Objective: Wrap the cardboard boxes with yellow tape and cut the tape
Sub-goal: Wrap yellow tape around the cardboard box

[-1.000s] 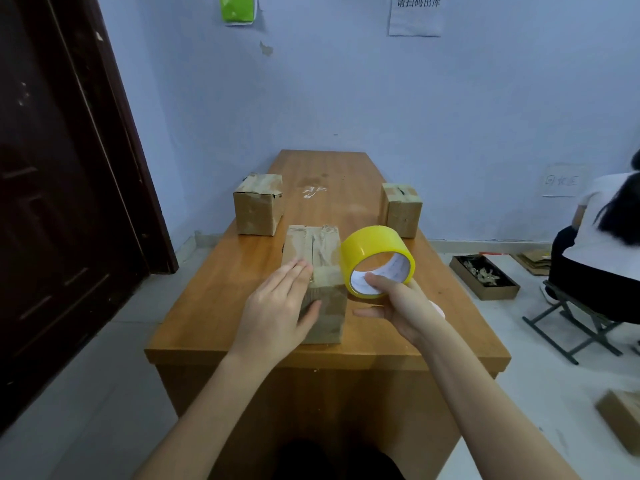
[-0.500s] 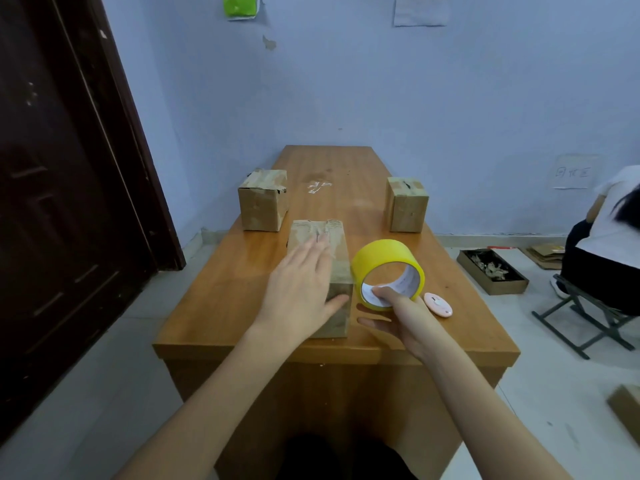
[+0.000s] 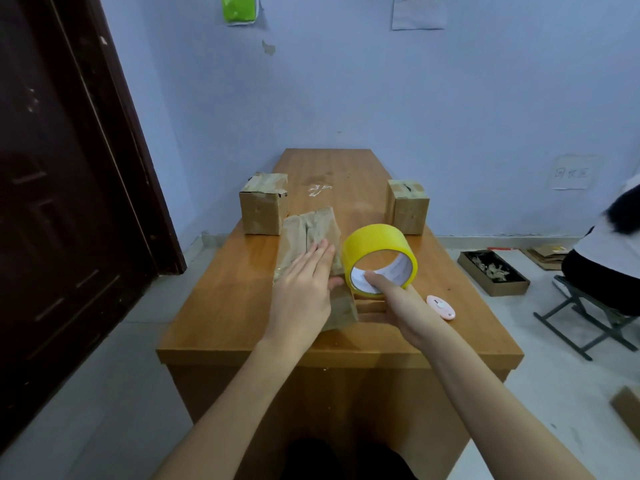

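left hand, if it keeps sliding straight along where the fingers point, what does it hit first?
The left hand lies flat on the near box, fingers aimed away and slightly right. Going on, it meets only that box's far end, then bare table between the two far boxes. Depth is uncertain.

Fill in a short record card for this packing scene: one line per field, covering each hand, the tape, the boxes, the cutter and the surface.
left hand: flat on the near box, fingers straight
right hand: holds the yellow tape roll, thumb inside its core
near box: lies lengthwise mid-table
far boxes: left box, right box, both upright
cutter: pink, on the table right of the roll
table: wooden
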The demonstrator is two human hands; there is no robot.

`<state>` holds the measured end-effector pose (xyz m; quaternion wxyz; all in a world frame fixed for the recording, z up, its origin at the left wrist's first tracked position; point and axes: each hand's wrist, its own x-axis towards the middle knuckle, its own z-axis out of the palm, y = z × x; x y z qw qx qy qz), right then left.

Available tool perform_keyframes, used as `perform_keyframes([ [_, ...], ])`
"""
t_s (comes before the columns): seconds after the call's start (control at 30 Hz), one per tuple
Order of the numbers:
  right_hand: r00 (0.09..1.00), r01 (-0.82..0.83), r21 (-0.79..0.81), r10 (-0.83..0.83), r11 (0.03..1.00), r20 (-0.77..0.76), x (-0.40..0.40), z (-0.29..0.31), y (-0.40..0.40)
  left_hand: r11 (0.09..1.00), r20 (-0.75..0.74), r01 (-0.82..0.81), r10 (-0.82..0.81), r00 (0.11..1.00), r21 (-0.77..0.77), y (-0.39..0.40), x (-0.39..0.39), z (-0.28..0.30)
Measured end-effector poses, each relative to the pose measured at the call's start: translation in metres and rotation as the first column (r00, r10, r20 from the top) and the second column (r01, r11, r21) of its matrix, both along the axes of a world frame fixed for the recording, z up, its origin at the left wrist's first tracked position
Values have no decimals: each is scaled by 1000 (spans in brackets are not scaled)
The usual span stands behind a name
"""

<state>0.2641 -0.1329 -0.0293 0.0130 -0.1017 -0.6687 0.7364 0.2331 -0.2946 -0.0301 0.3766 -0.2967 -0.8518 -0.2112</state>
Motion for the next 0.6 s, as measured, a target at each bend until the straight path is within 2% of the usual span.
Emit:
perform_keyframes([
  [0.1, 994, 107, -18, -107, 994, 2, -1, 7, 2, 985, 110, -30, 11, 994, 169, -7, -1, 0],
  [0.2, 989, 148, -51, -149, 988, -12, 0, 11, -1, 961, 148, -21, -21, 989, 277, -12, -2, -5],
  [0.3, 971, 232, 75, -226, 970, -77, -1, 16, -8, 905, 252, -24, -93, 963, 424, -16, 1, -10],
  [0.4, 949, 307, 283, -269, 909, -167, -7, 28, -5, 828, 407, -16, -258, 876, 560, -23, 0, -16],
  [0.47, 966, 246, 462, -179, 852, -185, -8, 42, -4, 823, 414, 28, -314, 854, 567, -26, 1, -18],
  [0.5, 979, 190, 562, -114, 805, -167, -7, 49, -6, 850, 401, 44, -292, 868, 525, -28, 2, -19],
  [0.6, 992, 98, 811, 4, 577, -123, -9, 63, -17, 953, 268, 44, -128, 955, 300, -31, 6, -20],
])
